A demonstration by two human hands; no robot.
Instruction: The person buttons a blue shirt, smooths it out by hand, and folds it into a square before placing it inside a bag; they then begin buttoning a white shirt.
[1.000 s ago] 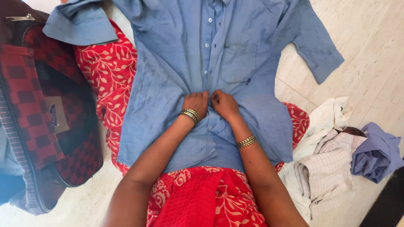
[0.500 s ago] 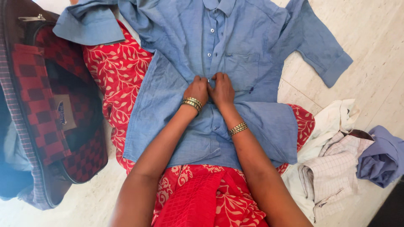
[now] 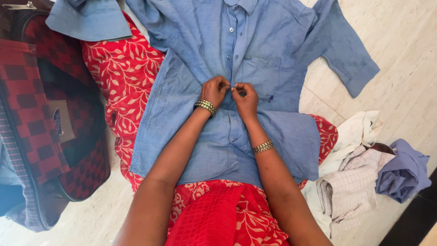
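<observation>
From my feed the blue shirt (image 3: 255, 59) looks like matt woven cloth, slightly coarse, with small smooth plastic-looking buttons. Red leaf-print fabric (image 3: 123, 77) under it is thin and soft, no sheen. The bangles (image 3: 206, 106) on both wrists look like shiny metal. The checked bag (image 3: 41, 118) is rough cloth. The floor (image 3: 405, 50) is smooth pale tile, faintly glossy.

One label only: small rectangular tan patch (image 3: 61, 121) w/ a dark blue emblem, sewn inside the open bag (image 3: 32, 114) at far left, on the red-and-black check lining, tilted slightly; print too small to read. No packages, signs or screens in view
</observation>
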